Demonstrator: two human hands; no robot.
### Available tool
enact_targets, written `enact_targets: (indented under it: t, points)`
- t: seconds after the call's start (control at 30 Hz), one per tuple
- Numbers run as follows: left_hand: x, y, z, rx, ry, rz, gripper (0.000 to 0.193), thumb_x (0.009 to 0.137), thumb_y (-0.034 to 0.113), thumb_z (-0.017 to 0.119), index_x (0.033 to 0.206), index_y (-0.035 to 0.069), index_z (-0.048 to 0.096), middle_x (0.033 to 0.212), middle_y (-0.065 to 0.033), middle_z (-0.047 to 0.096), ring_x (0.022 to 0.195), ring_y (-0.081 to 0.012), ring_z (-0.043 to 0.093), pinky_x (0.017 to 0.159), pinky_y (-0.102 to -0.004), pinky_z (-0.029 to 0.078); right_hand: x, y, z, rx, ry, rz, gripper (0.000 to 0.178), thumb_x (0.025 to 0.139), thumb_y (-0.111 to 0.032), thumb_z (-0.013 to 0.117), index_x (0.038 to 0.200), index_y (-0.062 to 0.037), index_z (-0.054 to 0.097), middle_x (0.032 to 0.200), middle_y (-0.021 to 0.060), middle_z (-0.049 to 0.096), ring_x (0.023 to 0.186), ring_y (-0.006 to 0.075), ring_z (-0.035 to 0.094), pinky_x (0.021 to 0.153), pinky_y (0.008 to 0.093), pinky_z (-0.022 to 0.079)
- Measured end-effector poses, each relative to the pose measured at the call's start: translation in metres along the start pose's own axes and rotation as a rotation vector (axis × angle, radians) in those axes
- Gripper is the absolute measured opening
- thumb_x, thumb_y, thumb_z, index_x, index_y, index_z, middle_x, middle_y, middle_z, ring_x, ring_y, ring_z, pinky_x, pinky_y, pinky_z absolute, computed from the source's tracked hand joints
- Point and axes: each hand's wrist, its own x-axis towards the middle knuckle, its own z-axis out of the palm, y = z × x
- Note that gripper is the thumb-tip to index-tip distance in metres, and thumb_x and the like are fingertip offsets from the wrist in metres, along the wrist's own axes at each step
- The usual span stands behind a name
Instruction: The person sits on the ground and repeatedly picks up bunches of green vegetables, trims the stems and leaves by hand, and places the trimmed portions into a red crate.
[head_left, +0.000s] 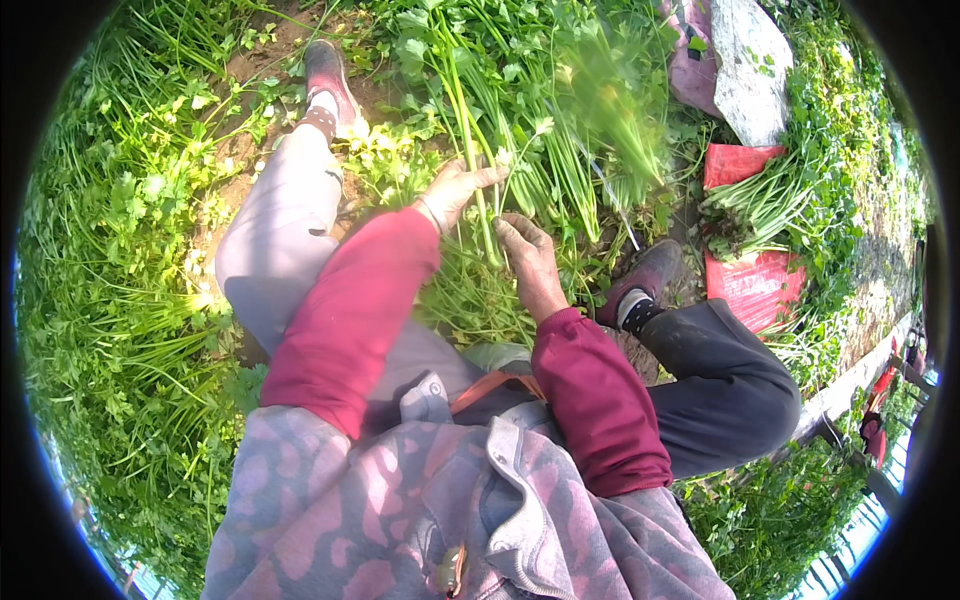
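Note:
My left hand (452, 193) is closed around a few long green celery stalks (478, 205), their leafy tops pointing away from me and cut ends toward me. Just right of it, my right hand (532, 262) is pinched at the fingertips on a thin celery stem beside those stalks. A pile of cut celery (570, 195) lies on the ground beyond my hands, with its stalk ends facing me. Part of the leaves at its right is blurred.
Green celery plants (130, 250) grow thickly on the left. At right, a bundle of celery (765, 205) lies across red plastic sheeting (755, 290). Farther back is a pink and white sack (745, 70). My shoes (335, 90) stand on either side of the work, on soil and leaves.

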Motion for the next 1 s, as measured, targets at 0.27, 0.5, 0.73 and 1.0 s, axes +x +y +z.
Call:
enact_targets:
  t: [0.27, 0.5, 0.73, 1.0]
  points:
    - [-0.001, -0.012, 0.000, 0.152, 0.114, 0.130, 0.026, 0.076, 0.021, 0.081, 0.088, 0.005, 0.065, 0.077, -0.0034, 0.064, 0.066, -0.0128, 0.060, 0.058, -0.0278, 0.050, 0.001, 0.042, -0.038, -0.659, 0.308, -0.216, 0.023, 0.087, -0.012, 0.060, 0.101, 0.0066, 0.062, 0.074, 0.0125, 0.066, 0.064, 0.0190, 0.061, 0.060, 0.0320, 0.049]
    - [-0.003, 0.006, -0.001, 0.093, 0.181, 0.257, 0.023, 0.081, 0.018, 0.076, 0.093, 0.003, 0.064, 0.075, -0.0023, 0.064, 0.061, -0.0108, 0.060, 0.055, -0.0240, 0.049, -0.028, 0.053, -0.082, -1.511, -0.069, 0.310, 0.035, 0.077, -0.020, 0.068, 0.107, -0.0019, 0.064, 0.098, 0.0206, 0.067, 0.093, 0.0351, 0.065, 0.080, 0.0455, 0.051]
    - [-0.006, -0.001, 0.004, -0.130, 0.123, 0.138, 0.024, 0.082, 0.020, 0.075, 0.098, 0.006, 0.064, 0.080, -0.0003, 0.064, 0.068, -0.0099, 0.060, 0.055, -0.0235, 0.047, -0.023, 0.022, -0.025, -0.061, -0.303, -0.007, 0.029, 0.086, -0.019, 0.070, 0.109, -0.0034, 0.062, 0.077, 0.0038, 0.063, 0.065, 0.0108, 0.056, 0.058, 0.0253, 0.045]
    - [-0.049, 0.084, -0.002, -0.046, 0.157, 0.224, 0.021, 0.083, 0.017, 0.073, 0.099, 0.006, 0.064, 0.074, -0.0005, 0.061, 0.061, -0.0094, 0.057, 0.049, -0.0221, 0.043, -0.041, 0.073, -0.049, -1.313, -0.454, 0.197, 0.044, 0.085, -0.030, 0.064, 0.120, -0.0044, 0.059, 0.094, 0.0185, 0.067, 0.076, 0.0251, 0.064, 0.069, 0.0338, 0.051]
